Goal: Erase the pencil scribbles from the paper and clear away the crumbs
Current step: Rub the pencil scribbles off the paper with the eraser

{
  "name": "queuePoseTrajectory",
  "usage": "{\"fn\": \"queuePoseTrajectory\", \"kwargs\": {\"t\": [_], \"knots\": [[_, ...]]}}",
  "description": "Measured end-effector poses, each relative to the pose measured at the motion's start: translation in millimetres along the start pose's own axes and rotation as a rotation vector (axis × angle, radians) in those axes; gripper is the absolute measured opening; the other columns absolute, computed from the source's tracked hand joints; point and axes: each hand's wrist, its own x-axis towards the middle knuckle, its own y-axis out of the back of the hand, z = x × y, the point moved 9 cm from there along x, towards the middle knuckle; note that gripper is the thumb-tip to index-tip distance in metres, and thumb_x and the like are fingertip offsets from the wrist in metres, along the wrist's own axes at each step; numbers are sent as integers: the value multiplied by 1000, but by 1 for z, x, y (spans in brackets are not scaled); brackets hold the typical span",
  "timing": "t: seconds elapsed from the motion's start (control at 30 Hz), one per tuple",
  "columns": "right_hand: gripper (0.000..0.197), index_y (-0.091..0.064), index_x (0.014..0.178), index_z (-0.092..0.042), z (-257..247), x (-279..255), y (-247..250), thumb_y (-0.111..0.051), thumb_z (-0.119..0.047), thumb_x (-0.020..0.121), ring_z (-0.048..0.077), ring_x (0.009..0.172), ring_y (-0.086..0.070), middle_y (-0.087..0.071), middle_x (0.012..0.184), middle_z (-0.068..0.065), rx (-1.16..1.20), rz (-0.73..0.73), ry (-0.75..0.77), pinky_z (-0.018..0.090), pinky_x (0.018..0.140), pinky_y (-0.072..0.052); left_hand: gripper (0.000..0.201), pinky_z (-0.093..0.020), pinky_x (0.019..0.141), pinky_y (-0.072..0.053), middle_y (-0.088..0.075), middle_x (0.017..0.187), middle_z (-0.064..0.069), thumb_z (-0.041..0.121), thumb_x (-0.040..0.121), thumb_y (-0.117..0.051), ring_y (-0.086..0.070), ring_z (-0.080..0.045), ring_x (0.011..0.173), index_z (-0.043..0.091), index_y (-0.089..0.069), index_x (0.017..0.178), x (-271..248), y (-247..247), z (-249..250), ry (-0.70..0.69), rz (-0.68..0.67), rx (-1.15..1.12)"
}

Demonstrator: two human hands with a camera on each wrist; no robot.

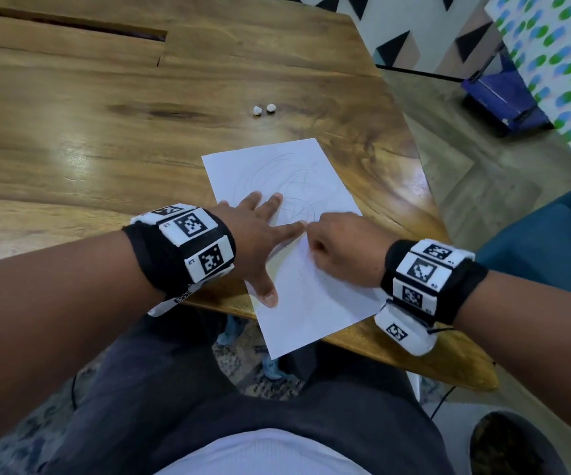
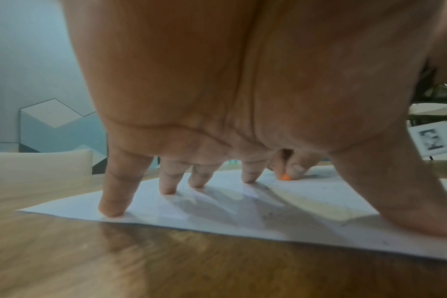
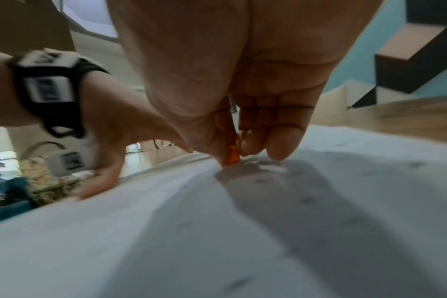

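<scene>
A white sheet of paper (image 1: 308, 289) lies at the table's near edge, its corner hanging over. Faint pencil scribbles (image 1: 294, 180) cover its far half. My left hand (image 1: 260, 231) presses flat on the sheet with fingers spread, fingertips (image 2: 112, 209) down on the paper (image 2: 217, 213). My right hand (image 1: 342, 248) pinches a small orange eraser (image 3: 232, 157) against the paper (image 3: 191, 231), just right of the left forefinger. The eraser (image 2: 285, 177) also shows in the left wrist view. Dark crumbs (image 3: 306, 199) dot the sheet near it.
Two small white lumps (image 1: 263, 109) lie on the wooden table (image 1: 105, 138) beyond the paper. The table's edge runs close to my lap. A blue box (image 1: 503, 94) stands on the floor at the right.
</scene>
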Motion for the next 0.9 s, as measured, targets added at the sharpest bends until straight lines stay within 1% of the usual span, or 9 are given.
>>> {"fn": "queuePoseTrajectory", "kwargs": {"t": [0.1, 0.2, 0.3, 0.43, 0.53, 0.67, 0.77, 0.83, 0.9], "knots": [[12, -48, 79, -20, 37, 12, 10, -46, -22, 91, 26, 81, -54, -50, 84, 0, -15, 50, -152, 37, 65, -45, 135, -67, 119, -20, 28, 167, -3, 83, 61, -75, 17, -33, 156, 53, 17, 154, -1, 0, -1, 0, 8, -1], [12, -47, 79, -21, 38, 13, 12, -45, -22, 91, 27, 83, -55, -50, 86, 1, -45, 55, -174, 37, 66, -44, 135, -67, 119, -19, 28, 168, -3, 83, 60, -75, 18, -33, 156, 53, 17, 154, 0, 0, -1, 2, 11, -4], [18, -37, 80, -26, 0, 4, 3, -46, -22, 95, 21, 79, -50, -48, 87, -3, 2, 5, -28, 34, 65, -38, 135, -68, 119, -17, 29, 167, -3, 81, 60, -77, 19, -32, 156, 55, 16, 154, 0, 0, -1, -2, 5, -19], [20, -42, 76, -24, -35, -6, -4, -50, -24, 94, 18, 72, -45, -43, 83, -8, 41, 20, 128, 31, 61, -33, 136, -68, 119, -17, 31, 167, -2, 81, 60, -77, 21, -32, 155, 54, 18, 154, 0, 0, -1, -5, -4, -16], [16, -42, 79, -27, 1, 8, 1, -46, -23, 94, 22, 78, -52, -50, 85, -2, 9, 22, -16, 32, 62, -36, 135, -68, 119, -18, 29, 167, -3, 82, 60, -76, 19, -32, 156, 54, 17, 155, -1, 0, -1, -6, 8, -11], [14, -45, 75, -22, 46, 23, 13, -45, -21, 89, 27, 79, -54, -48, 79, -2, -18, 82, -211, 31, 58, -34, 135, -68, 118, -22, 27, 168, -3, 86, 59, -74, 16, -33, 156, 54, 17, 154, 1, -1, -2, -6, 29, -2], [13, -43, 80, -21, 21, 14, 7, -44, -20, 93, 23, 78, -49, -47, 84, -3, -22, 54, -136, 32, 61, -37, 135, -68, 118, -22, 28, 168, -3, 85, 59, -74, 17, -33, 156, 55, 16, 154, 1, 0, -2, -4, 24, -6], [13, -40, 85, -27, -15, 2, -1, -47, -22, 96, 19, 78, -47, -48, 93, -7, 25, 26, 8, 32, 67, -40, 134, -68, 118, -20, 28, 168, -4, 82, 60, -76, 18, -33, 156, 54, 14, 155, -1, 1, -1, -10, 12, -20], [15, -42, 83, -25, -42, -4, -6, -49, -25, 96, 19, 78, -48, -48, 98, -6, 26, 23, 134, 31, 66, -39, 135, -69, 118, -19, 28, 168, -4, 81, 60, -77, 19, -33, 156, 54, 14, 155, -2, 2, 0, -17, 10, -24]]}}
